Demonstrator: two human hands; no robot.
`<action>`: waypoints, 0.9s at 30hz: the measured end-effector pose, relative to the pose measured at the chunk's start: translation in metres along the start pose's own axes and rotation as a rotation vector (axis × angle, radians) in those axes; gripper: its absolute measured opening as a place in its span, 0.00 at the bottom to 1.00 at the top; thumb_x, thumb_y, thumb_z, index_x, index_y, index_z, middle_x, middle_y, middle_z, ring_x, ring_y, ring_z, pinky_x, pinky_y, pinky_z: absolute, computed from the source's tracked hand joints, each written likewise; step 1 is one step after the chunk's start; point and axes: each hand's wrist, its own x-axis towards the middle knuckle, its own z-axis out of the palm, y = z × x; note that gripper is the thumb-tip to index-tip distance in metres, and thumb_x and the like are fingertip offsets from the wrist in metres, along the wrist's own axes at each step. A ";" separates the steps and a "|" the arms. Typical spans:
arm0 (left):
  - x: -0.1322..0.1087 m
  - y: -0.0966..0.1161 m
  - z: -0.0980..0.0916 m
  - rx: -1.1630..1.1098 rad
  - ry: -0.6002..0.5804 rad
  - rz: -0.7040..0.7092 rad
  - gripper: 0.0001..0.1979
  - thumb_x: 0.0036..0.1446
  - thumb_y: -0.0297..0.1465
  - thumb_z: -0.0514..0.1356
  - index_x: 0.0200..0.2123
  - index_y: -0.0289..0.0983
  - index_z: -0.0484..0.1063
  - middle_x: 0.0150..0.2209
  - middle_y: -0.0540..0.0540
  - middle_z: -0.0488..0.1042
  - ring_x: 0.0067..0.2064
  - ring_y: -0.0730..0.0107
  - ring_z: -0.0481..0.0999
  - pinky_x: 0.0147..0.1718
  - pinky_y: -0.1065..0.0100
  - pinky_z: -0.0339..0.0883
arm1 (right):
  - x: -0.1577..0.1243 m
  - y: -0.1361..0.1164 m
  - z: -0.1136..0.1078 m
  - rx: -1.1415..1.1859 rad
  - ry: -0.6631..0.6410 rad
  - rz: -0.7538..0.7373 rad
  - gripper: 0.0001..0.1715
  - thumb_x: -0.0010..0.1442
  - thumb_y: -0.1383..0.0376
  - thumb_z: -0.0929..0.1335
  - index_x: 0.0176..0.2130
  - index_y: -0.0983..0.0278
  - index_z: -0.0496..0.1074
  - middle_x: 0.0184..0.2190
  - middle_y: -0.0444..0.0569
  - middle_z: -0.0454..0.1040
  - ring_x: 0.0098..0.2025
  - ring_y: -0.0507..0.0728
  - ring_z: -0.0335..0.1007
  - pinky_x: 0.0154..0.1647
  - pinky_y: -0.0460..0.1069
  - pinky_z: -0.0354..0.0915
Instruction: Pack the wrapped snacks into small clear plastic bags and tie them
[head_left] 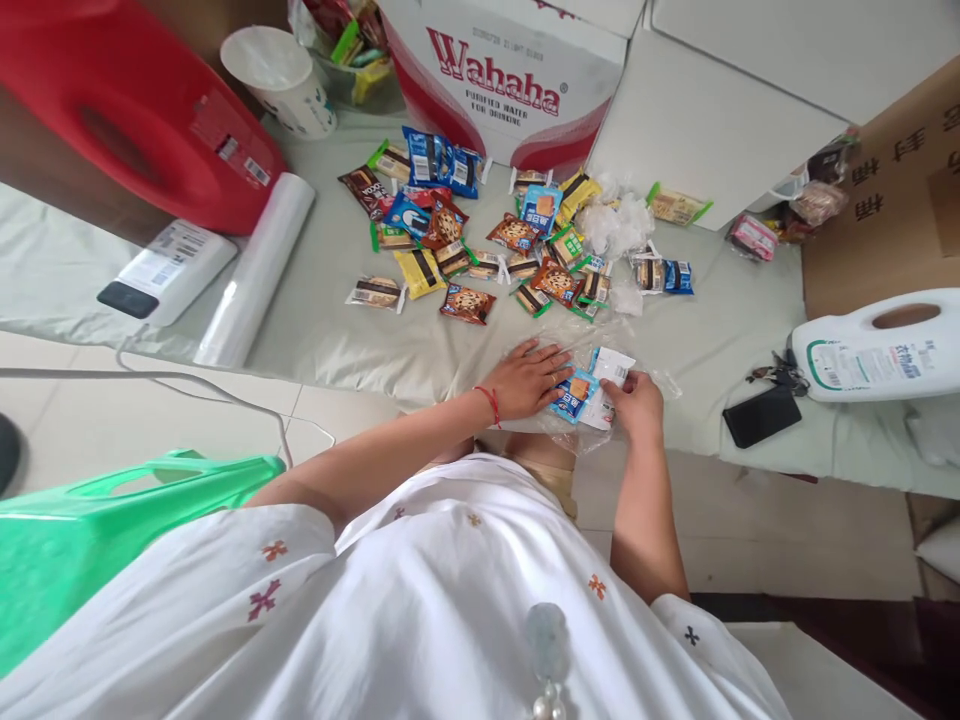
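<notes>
My left hand (529,380) lies flat with its fingers stretched over a blue snack packet (576,392) at the table's front edge. Pinched between the thumb and fingers of my right hand (637,402) is a white and blue snack packet (613,366), right beside the blue one. A clear plastic bag (667,382) spreads around both packets; whether they are inside it I cannot tell. Beyond my hands lie several wrapped snacks, among them a brown cookie packet (466,304) and a yellow packet (420,272). Crumpled clear plastic (616,228) rests at their right side.
Behind the snacks stands a Wahaha carton (502,85). To the left are a red jug (150,120), a paper cup (289,85), a plastic roll (259,270) and a white device (169,270). A phone (761,415), keys (780,375) and a white bottle (877,350) lie right. A green stool (135,520) stands below.
</notes>
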 end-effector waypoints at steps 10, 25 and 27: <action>0.000 0.004 0.003 0.006 0.062 -0.052 0.28 0.76 0.43 0.43 0.71 0.41 0.64 0.73 0.45 0.60 0.75 0.54 0.57 0.72 0.45 0.46 | -0.003 0.012 -0.023 0.692 0.180 -0.016 0.28 0.37 0.56 0.80 0.36 0.62 0.71 0.34 0.43 0.79 0.35 0.54 0.74 0.37 0.50 0.71; 0.002 0.005 0.003 -0.014 0.067 -0.070 0.28 0.74 0.36 0.44 0.73 0.38 0.60 0.73 0.43 0.61 0.75 0.54 0.58 0.72 0.45 0.46 | -0.047 -0.024 0.021 -0.035 -0.017 -0.100 0.27 0.56 0.43 0.69 0.40 0.62 0.71 0.38 0.57 0.80 0.41 0.63 0.76 0.42 0.55 0.70; 0.002 0.005 0.004 -0.008 0.070 -0.062 0.28 0.74 0.36 0.44 0.73 0.38 0.60 0.73 0.42 0.61 0.75 0.53 0.57 0.72 0.44 0.45 | -0.049 -0.021 0.022 -0.283 0.023 -0.170 0.26 0.61 0.44 0.65 0.42 0.63 0.73 0.41 0.60 0.79 0.44 0.64 0.76 0.45 0.55 0.69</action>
